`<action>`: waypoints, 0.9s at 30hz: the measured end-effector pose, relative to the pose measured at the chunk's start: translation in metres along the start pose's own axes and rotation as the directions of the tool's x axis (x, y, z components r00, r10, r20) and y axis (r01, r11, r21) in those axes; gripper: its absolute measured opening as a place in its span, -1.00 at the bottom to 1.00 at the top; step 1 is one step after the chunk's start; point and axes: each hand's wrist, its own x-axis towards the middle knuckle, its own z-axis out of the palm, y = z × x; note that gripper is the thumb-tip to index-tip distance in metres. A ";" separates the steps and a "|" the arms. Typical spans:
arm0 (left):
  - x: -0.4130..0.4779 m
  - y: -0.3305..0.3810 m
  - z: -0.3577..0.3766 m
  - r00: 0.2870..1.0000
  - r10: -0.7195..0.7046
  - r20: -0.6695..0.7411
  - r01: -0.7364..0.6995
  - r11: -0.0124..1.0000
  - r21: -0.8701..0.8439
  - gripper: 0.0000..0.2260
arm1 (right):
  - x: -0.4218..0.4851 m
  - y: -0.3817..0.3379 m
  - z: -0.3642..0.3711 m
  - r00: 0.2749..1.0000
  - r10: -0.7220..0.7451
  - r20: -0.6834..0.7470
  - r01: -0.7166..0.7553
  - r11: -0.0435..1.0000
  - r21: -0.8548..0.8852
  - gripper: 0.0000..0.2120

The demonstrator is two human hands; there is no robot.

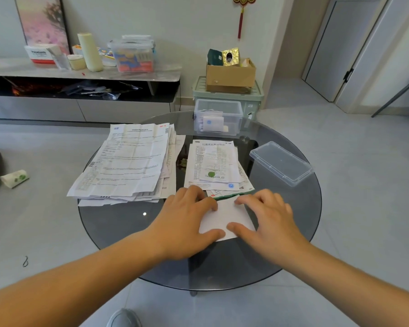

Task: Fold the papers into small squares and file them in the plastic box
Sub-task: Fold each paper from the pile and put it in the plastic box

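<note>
A folded white paper (224,217) lies flat on the round dark glass table (118,230). My left hand (187,218) presses on its left side and my right hand (267,215) on its right side, fingers and thumbs on the sheet. Beyond them lie a large stack of unfolded printed papers (128,161) at the left and a smaller stack (213,166) in the middle. A clear plastic box (219,118) with a few folded papers inside stands at the far edge. Its clear lid (281,162) rests at the right.
A low TV cabinet (80,74) with boxes and containers runs along the back wall. A cardboard box (230,75) sits on a green storage bin (253,97) behind the table. A tissue pack (14,178) lies on the floor at the left.
</note>
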 end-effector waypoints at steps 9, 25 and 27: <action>0.005 0.001 -0.020 0.981 -0.094 0.168 0.108 0.991 -0.075 -0.39 | -0.015 0.000 0.000 0.933 -0.353 0.073 0.354 0.935 0.000 -0.76; 0.006 0.009 -0.026 0.950 -0.221 0.221 0.309 0.776 -0.550 -0.75 | -0.022 -0.006 -0.006 0.913 -0.397 0.092 0.403 0.913 -0.059 -0.35; 0.008 0.007 -0.030 0.913 -0.260 0.314 0.406 0.652 -0.641 -0.81 | -0.022 -0.006 -0.005 0.922 -0.379 0.074 0.383 0.922 -0.056 -0.31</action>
